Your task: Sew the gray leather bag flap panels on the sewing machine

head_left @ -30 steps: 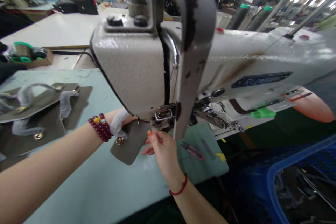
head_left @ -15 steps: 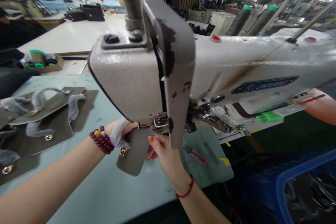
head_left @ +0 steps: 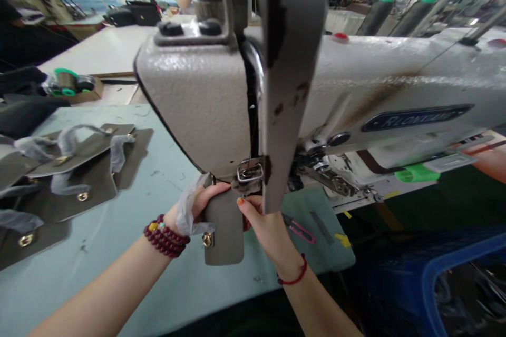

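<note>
A grey leather flap (head_left: 223, 229) with a small gold clasp lies under the head of a large white sewing machine (head_left: 205, 95). My left hand (head_left: 197, 202) grips the flap's left edge, fingers closed on it, with clear plastic wrap over the knuckles. My right hand (head_left: 263, 224) pinches the flap's right edge just below the presser foot. A long grey leather strap (head_left: 288, 63) hangs down over the front of the machine, hiding the needle area.
A stack of grey leather pieces (head_left: 75, 174) with gold fittings lies at the left on the pale green table (head_left: 130, 253). Pink thread snips (head_left: 300, 230) lie right of my hand. A blue crate (head_left: 435, 274) stands at lower right. Thread spools (head_left: 65, 83) sit far left.
The flap has turned from slanted to nearly upright under the machine head. Both hands moved with it, staying closed on its edges.
</note>
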{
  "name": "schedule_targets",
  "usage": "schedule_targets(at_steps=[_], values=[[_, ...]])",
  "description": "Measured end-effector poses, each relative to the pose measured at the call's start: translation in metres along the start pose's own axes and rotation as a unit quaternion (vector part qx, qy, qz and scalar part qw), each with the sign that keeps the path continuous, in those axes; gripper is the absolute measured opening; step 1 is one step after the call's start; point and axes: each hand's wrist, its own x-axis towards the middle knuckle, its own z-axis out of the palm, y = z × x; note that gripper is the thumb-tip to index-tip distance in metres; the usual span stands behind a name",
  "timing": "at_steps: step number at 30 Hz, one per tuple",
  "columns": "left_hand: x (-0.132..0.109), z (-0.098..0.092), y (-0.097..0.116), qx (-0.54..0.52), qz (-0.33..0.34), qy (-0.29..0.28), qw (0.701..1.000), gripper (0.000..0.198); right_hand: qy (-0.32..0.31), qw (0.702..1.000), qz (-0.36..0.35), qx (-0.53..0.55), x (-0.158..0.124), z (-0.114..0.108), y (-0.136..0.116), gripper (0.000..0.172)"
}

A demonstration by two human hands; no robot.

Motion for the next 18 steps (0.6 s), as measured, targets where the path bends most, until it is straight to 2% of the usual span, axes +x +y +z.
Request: schedule_targets(at_steps=[4,7,12,15,18], values=[[0.001,0.017,0.008,-0.095,-0.103,0.003,0.990,0.057,-0.001,1.000,-0.002,-0.007,0.000,-0.004,0.003,0.038],[0.003,0.020,0.019,-0.164,-0.147,-0.004,0.975,0.057,-0.014,1.000,0.025,-0.001,0.001,-0.008,0.004,0.042],[0.005,0.014,0.027,-0.331,-0.272,-0.068,0.901,0.049,-0.047,0.995,0.080,0.041,0.000,-0.007,0.005,0.047],[0.008,0.013,0.027,-0.350,-0.338,-0.053,0.872,0.048,-0.026,0.995,0.076,0.052,-0.002,-0.003,0.005,0.047],[0.010,0.015,0.031,-0.356,-0.327,-0.016,0.875,0.048,0.004,0.999,0.052,0.015,-0.003,-0.003,0.005,0.044]])
